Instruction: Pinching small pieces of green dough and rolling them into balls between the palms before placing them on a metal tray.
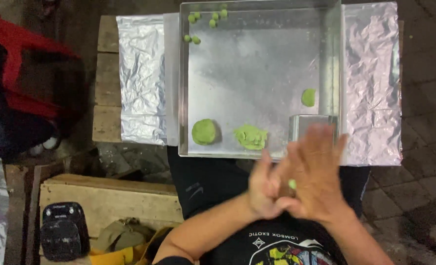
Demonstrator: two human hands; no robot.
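Two hands roll a small green dough piece (292, 184) between flat palms, held over the lap just near of the metal tray (183, 98).

The left hand (267, 189) and right hand (316, 172) press together with fingers straight, not curled, so only a sliver of the dough shows between them. It looks soft, light and likely a little tacky, best held gently between the palms rather than pinched. In the tray lie a round dough ball (205, 131), a ragged dough lump (251, 136), a flattened bit (308, 97) at the right wall, and small rolled balls (209, 19) in the far-left corner (most of the floor is bare). Foil sheets (372, 83) flank the tray; its raised walls and a metal scraper (308, 125) stand just beyond the fingertips.
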